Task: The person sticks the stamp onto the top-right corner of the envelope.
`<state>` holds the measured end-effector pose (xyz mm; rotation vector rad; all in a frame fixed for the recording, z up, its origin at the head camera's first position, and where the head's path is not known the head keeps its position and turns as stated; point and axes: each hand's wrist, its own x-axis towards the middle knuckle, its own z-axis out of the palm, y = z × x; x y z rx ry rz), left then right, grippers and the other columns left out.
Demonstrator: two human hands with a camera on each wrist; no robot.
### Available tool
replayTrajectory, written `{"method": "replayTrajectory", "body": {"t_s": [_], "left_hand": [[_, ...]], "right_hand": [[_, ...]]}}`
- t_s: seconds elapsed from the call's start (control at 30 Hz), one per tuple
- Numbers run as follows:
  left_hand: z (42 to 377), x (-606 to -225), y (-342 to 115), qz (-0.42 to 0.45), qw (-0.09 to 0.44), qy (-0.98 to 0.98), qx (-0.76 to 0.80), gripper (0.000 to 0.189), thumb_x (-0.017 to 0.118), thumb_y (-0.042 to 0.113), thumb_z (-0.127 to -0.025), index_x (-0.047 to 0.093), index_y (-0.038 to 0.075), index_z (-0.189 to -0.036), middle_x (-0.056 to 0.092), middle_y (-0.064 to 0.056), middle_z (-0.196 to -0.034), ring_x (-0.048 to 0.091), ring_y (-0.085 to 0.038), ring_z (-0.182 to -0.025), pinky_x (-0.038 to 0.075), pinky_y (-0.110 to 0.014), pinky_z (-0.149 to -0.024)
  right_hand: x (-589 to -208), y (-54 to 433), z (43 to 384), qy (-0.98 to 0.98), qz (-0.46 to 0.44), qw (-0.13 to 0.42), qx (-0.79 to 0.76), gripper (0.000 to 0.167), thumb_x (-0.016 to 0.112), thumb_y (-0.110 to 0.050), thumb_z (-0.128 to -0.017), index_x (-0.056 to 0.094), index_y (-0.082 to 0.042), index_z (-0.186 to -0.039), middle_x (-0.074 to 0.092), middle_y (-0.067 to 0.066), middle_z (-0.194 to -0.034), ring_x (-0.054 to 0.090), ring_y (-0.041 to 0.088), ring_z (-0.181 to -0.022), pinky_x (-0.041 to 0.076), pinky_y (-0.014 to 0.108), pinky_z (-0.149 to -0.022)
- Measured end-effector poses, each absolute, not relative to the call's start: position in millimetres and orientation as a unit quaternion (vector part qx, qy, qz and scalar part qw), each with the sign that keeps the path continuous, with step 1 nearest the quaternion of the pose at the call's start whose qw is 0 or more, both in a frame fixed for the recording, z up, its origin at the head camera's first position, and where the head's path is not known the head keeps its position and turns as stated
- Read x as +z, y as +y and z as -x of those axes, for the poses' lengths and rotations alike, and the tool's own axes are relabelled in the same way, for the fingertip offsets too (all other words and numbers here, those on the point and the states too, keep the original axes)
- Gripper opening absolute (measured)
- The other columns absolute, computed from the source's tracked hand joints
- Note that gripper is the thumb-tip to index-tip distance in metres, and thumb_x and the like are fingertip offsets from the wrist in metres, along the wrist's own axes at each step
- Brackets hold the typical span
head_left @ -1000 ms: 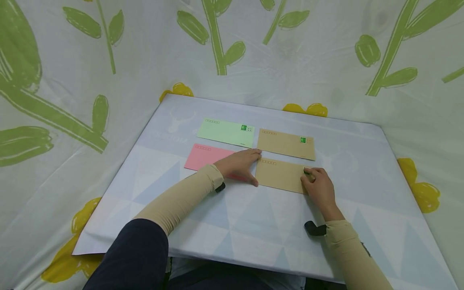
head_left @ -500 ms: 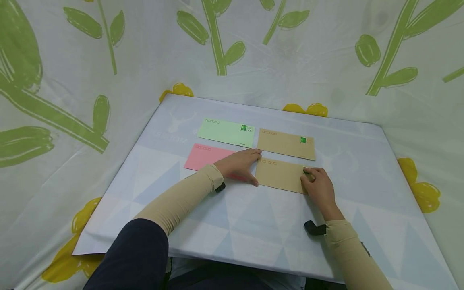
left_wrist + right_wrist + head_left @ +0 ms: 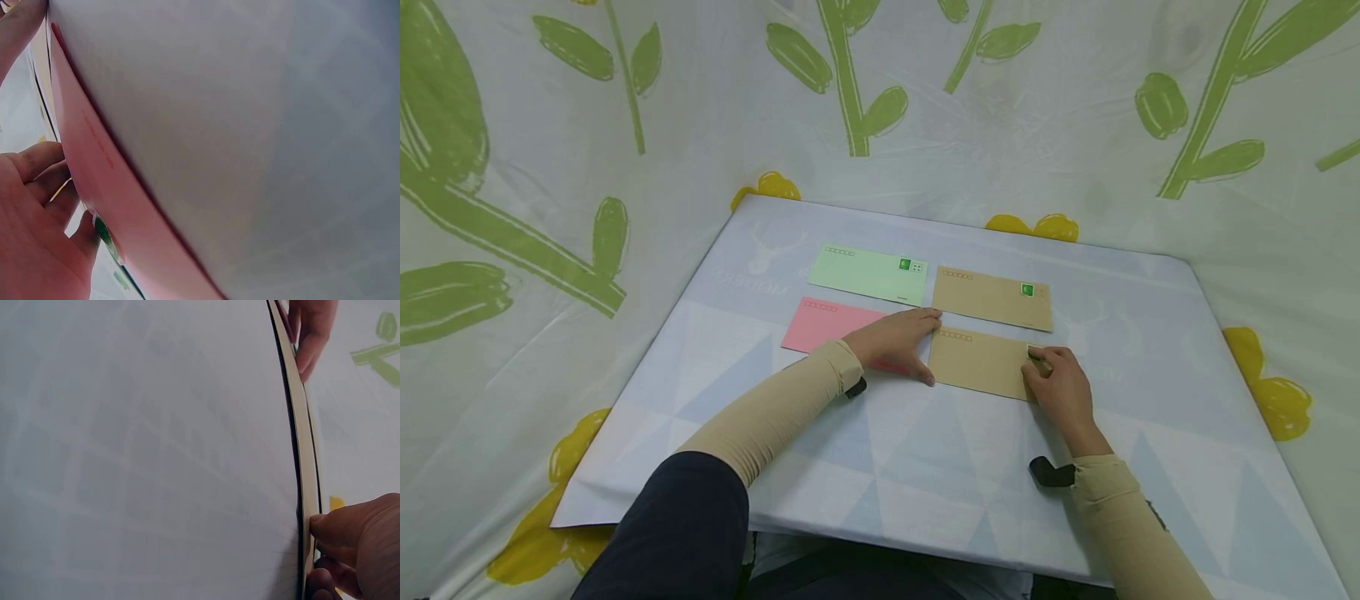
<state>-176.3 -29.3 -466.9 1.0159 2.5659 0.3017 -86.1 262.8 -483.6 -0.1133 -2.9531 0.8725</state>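
Observation:
In the head view a brown envelope lies flat at the near right. My right hand is at its upper right corner, thumb and fingertips curled about a small green stamp, which they partly hide. The right wrist view shows this hand with its thumb on the envelope's face. My left hand lies spread over the pink envelope, fingertips and thumb by the brown envelope's left edge. In the left wrist view the left hand lies beside the pink envelope, near its green stamp.
A light green envelope with a green stamp lies at the back left of the group. Right of it is another brown envelope, also stamped. All lie close together on a cloth-covered table patterned with pale blue triangles.

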Motion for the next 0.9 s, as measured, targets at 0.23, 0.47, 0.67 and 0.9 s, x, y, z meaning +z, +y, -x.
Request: {"method": "replayTrajectory", "body": {"t_s": [0.23,0.47,0.67,0.9], "left_hand": [[176.4,-467.0,-28.9,-0.359,0.183,0.909,0.103,0.113,0.082,0.065,-0.075,0.032,0.007,-0.158,0.02,-0.005,-0.169,0.016,-0.019,-0.156,0.014,-0.029,-0.126],[176.3,-466.6,-28.8,-0.359,0.187,0.909,0.101,0.114,0.082,0.065,-0.075,0.032,0.006,-0.159,0.019,-0.005,-0.169,0.016,-0.019,-0.156,0.014,-0.03,-0.126],[176.7,-467.9,-28.8,-0.361,0.186,0.908,0.101,0.115,0.082,0.065,-0.074,0.031,0.006,-0.159,0.02,-0.005,-0.169,0.016,-0.019,-0.156,0.015,-0.03,-0.126],[177.2,-468.6,-28.6,-0.358,0.188,0.909,0.101,0.114,0.082,0.065,-0.075,0.031,0.007,-0.159,0.019,-0.005,-0.17,0.016,-0.019,-0.156,0.015,-0.03,-0.126]], "right_hand": [[-482.5,262.8,85.6,-0.958,0.034,0.034,0.283,0.041,0.061,-0.018,-0.099,0.063,0.005,-0.133,0.053,0.026,-0.135,0.053,0.045,-0.122,0.045,0.06,-0.102],[-482.3,262.3,86.1,-0.958,0.035,0.033,0.281,0.04,0.061,-0.017,-0.099,0.063,0.005,-0.132,0.053,0.026,-0.135,0.054,0.044,-0.12,0.046,0.06,-0.1],[-482.4,262.3,85.9,-0.958,0.036,0.038,0.282,0.039,0.061,-0.017,-0.099,0.064,0.005,-0.131,0.053,0.026,-0.134,0.056,0.042,-0.113,0.048,0.058,-0.095],[-481.5,262.4,84.8,-0.957,0.033,0.043,0.285,0.039,0.062,-0.017,-0.099,0.064,0.005,-0.131,0.054,0.026,-0.133,0.058,0.04,-0.107,0.049,0.057,-0.091]]}}
